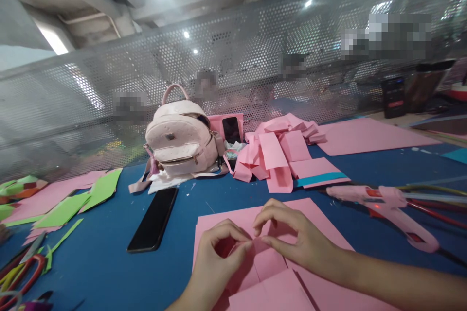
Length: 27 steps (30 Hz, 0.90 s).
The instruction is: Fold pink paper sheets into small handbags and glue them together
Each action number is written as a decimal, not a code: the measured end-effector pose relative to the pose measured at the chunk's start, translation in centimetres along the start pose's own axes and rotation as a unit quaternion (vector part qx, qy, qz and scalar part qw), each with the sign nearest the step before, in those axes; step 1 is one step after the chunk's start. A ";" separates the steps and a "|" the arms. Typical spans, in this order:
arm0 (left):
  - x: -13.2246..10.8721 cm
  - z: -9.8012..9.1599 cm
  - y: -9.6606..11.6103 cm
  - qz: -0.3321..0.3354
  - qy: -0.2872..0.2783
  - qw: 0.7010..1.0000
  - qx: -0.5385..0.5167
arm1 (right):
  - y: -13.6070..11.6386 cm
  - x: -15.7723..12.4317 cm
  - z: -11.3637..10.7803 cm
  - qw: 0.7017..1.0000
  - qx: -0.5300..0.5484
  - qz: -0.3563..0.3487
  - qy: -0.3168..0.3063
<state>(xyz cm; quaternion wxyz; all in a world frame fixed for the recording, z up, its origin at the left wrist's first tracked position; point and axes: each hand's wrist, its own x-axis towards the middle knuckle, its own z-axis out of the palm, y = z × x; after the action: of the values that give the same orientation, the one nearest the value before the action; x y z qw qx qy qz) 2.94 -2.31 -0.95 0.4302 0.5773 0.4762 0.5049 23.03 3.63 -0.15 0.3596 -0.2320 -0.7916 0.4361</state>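
My left hand (pixel 219 257) pinches the edge of a folded piece of pink paper (pixel 270 257), thumb and forefinger pressed together. On the same edge, close to the left fingertips, the curled fingers and thumb of my right hand (pixel 292 233) close on the paper. Creases run across this piece, and part of it is hidden behind my hands. Nearer to me lies another pink paper piece (pixel 272 294). Beneath all of this, larger pink sheets (pixel 324 223) rest on the blue table (pixel 189 272).
A pink glue gun (pixel 386 209) lies right, its cord trailing away. A black phone (pixel 153 221) is at left, with red-handled scissors (pixel 34 272) and green paper (pixel 102 189) beyond. Behind stand a pale pink backpack (pixel 182 136) and piled pink strips (pixel 277 150), before a perforated metal screen (pixel 233 53).
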 end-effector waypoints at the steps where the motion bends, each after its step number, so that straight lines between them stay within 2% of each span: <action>1: 0.0 0.0 0.0 0.000 0.000 1.000 -0.002 | 0.0 0.0 0.0 1.000 0.001 -0.001 0.000; 22: 0.1 0.0 0.1 -0.003 -0.001 1.000 0.001 | 0.4 -0.2 -0.1 1.000 -0.007 -0.029 0.007; 27: -0.1 0.1 0.6 0.001 -0.011 1.000 0.008 | 0.2 -0.1 -0.1 1.000 0.006 -0.018 0.005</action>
<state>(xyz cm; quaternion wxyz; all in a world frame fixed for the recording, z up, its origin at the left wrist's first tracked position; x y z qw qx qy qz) 3.13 -2.49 -0.43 0.4301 0.5864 0.4752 0.4953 23.16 3.73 -0.27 0.3723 -0.2180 -0.7914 0.4332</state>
